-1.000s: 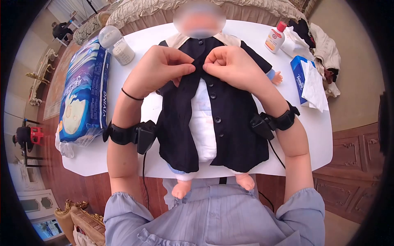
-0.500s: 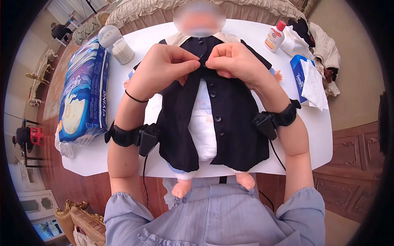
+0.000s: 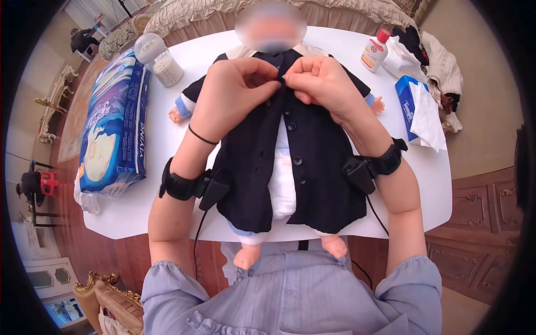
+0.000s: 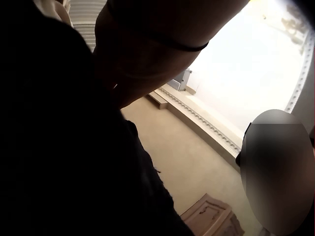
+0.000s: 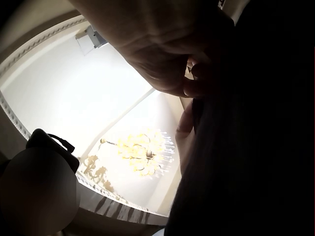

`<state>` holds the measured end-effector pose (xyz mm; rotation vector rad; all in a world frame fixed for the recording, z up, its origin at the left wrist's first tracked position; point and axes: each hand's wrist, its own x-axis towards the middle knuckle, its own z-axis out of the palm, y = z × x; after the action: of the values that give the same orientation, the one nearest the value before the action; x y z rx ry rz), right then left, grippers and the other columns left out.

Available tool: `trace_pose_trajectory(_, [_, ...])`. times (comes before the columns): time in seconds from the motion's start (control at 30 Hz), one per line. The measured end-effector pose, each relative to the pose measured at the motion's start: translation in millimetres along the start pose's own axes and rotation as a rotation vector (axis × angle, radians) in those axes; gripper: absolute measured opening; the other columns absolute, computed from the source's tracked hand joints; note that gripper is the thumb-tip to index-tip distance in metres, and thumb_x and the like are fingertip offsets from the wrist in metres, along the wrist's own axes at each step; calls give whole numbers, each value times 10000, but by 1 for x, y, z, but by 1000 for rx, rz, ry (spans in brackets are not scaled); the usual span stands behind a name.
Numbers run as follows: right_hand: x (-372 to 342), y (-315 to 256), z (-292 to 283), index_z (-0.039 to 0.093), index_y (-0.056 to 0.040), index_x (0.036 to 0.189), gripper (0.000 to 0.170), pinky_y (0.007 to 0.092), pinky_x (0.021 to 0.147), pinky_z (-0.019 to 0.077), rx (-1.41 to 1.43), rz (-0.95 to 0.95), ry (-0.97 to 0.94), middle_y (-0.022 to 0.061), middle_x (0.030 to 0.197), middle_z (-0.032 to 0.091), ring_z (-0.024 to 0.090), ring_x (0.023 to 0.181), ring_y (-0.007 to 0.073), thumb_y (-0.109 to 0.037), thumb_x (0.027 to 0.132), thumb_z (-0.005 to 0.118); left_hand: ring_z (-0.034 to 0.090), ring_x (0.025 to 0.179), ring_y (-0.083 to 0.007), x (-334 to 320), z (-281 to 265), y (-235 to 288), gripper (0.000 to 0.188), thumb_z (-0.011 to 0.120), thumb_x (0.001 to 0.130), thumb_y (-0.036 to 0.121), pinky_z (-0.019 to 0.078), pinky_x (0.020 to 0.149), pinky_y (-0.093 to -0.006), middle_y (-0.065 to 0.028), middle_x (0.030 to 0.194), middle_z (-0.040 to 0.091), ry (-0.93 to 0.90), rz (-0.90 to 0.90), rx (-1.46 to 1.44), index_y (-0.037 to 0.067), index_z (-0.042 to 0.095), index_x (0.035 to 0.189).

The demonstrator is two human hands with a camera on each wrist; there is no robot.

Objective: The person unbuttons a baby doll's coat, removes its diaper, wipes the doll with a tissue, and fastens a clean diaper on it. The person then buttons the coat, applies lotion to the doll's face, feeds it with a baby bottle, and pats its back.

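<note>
A doll lies on its back on the white table, dressed in a black garment with a pale collar and a row of buttons. The left hand pinches the garment's left front edge at the upper chest. Close beside it, the right hand pinches the other edge, fingertips nearly meeting. Below the hands the garment hangs apart over a white diaper. In the right wrist view the right hand is dark against the black cloth; the left wrist view shows the left hand in shadow, fingertips hidden.
On the white table, a blue diaper pack and a bottle stand at the left. A red-capped bottle and a blue tissue box are at the right. Clothes are piled beyond the right edge.
The left hand has moved right and slightly up, drawing the left front edge toward the right one. The right hand has shifted slightly up and right. The gap over the diaper has narrowed.
</note>
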<state>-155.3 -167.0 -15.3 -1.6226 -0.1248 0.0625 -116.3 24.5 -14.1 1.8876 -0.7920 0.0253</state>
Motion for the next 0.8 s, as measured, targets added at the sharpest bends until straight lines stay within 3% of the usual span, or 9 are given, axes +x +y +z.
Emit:
trace_pose_trajectory(0.23, [-1,-7,-1,670,-19,826,137,184,482,375,-53,59,-16,48,638,672,513,507,36,-153,848,651,688,727,-243,-3,7,6,170,713,768,30,544,663,-306,-138,825,692,109,264,248,-22,681,927])
trace_pose_trajectory(0.37, [-3,-5,3,673,-9,860,148,183,474,368,-134,-8,38,45,645,674,518,513,35,-153,862,642,682,737,-268,-4,6,6,168,708,767,26,542,660,-319,-140,832,682,107,265,281,-26,671,922])
trace_pose_trajectory(0.57, [-4,0,3,667,1,857,139,176,486,364,-117,-40,28,31,648,668,523,528,28,-129,870,620,692,702,-200,-3,4,4,172,723,776,47,546,666,-281,-126,808,711,92,182,190,-20,692,931])
trace_pose_trajectory(0.63, [-3,2,4,665,4,855,140,177,490,364,-121,-51,35,28,650,666,528,535,27,-124,872,612,673,746,-92,-2,2,2,181,741,810,65,542,698,-225,-70,839,726,55,113,171,-21,711,966])
trace_pose_trajectory(0.8, [-3,5,5,662,7,841,146,190,499,374,-149,-103,57,26,649,662,549,561,31,-120,865,594,662,749,-78,-1,1,-1,201,749,808,61,535,688,-214,-62,842,725,44,79,164,-29,713,984])
